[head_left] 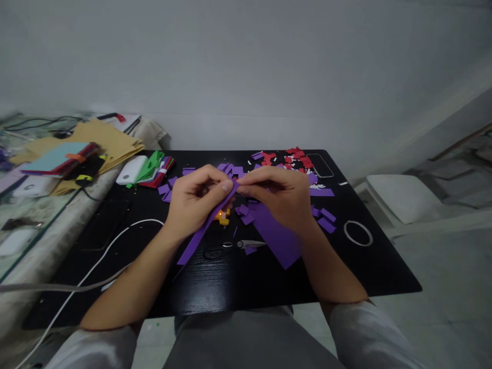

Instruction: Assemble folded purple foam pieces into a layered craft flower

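My left hand (pixel 202 197) is closed on a long purple paper strip (pixel 200 236), its thumb lying on top near the upper end. The strip's other end slants down toward the table's front. At that upper end the fingertips of my right hand (pixel 282 192) are pinched together, meeting the left fingertips; its other fingers are curled. Below the right hand lies a wider purple paper sheet (pixel 274 236), partly covered by hand and wrist. Scissors (pixel 249 244) rest between the strip and the sheet. A small orange-yellow device (pixel 223 217) with a glowing spot sits behind the left hand, partly hidden.
Small purple paper pieces (pixel 326 220) are scattered on the black table (pixel 215 292). Red paper pieces (pixel 302 156) lie at the back right, near a white ring (pixel 358 233). A white cable (pixel 126 228) crosses the left side. Green paper (pixel 151 166) and brown envelopes (pixel 107 141) lie back left.
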The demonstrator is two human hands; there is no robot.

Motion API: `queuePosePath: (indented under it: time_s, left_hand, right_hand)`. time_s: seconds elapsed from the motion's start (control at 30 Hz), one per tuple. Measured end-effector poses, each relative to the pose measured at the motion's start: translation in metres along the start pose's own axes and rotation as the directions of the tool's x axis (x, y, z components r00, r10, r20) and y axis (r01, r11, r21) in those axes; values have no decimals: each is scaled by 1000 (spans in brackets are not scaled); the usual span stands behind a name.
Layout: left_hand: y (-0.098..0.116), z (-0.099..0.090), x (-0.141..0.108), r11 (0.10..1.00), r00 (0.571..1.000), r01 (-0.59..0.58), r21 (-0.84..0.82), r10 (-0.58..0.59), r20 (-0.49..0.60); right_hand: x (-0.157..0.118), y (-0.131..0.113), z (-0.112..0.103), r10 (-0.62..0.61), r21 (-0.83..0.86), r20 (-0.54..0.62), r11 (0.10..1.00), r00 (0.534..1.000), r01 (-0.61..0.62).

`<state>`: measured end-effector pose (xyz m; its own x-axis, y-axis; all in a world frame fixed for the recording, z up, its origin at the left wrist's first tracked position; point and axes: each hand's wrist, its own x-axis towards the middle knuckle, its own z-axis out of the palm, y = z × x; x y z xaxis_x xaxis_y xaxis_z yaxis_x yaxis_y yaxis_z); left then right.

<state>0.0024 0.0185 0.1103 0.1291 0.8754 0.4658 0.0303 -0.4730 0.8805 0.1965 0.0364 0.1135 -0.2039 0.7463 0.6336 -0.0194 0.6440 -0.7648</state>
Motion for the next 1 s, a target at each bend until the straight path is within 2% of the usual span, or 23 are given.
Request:
queuePosePath:
  time_s: [0.33, 0.57, 0.7, 1.0]
  left_hand:
    - [-1, 0, 5, 998, 998, -36, 49, 38, -47]
    - [-3, 1, 4, 993, 994, -61, 100, 70, -85]
    - [-4, 1, 5, 994, 995, -41, 98, 50, -87]
    - [-3, 2, 4, 990, 993, -61, 126, 72, -92]
  right_hand:
    - [0, 1, 0, -43, -26, 15, 999, 999, 43]
    - [0, 0, -1, -4, -44, 7, 999, 1000, 4]
    - [0, 0, -3, 16, -67, 4, 998, 1000, -16]
    - [1, 0, -1, -5, -46, 17, 999, 1000, 6]
